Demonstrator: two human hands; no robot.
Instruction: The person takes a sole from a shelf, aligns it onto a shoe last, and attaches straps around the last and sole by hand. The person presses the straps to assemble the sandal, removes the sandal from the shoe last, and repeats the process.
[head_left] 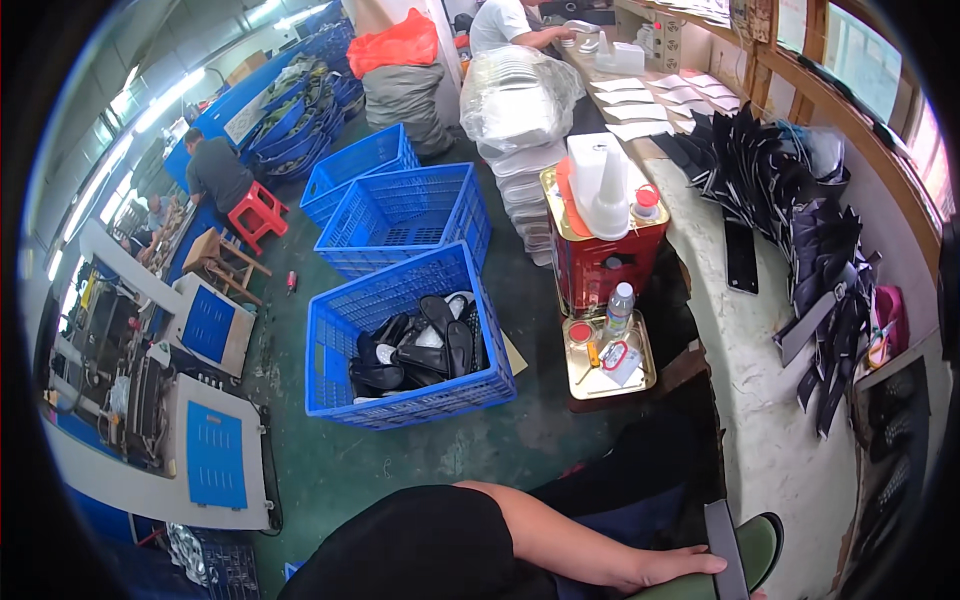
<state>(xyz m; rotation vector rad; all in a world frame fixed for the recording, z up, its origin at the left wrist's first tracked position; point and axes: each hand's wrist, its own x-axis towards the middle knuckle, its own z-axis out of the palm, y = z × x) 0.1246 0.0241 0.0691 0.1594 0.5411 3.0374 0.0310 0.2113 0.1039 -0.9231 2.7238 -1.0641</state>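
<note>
My left arm reaches across the lower edge toward the right. Its hand is closed, with the fingertips on a flat dark grey strip that stands nearly upright. Beneath and beside the strip is a smooth green curved piece with a dark rim, partly cut off by the lower edge; I cannot make out its full shape. My right hand is out of view. A long pale worktable runs along the right side, next to the green piece. Black cut shoe pieces lie heaped on it, and a black phone rests nearby.
A blue crate holds black shoes; two more blue crates stand behind it. A red tin and a lower tin with a bottle stand beside the table. Machines line the left; two people sit farther back.
</note>
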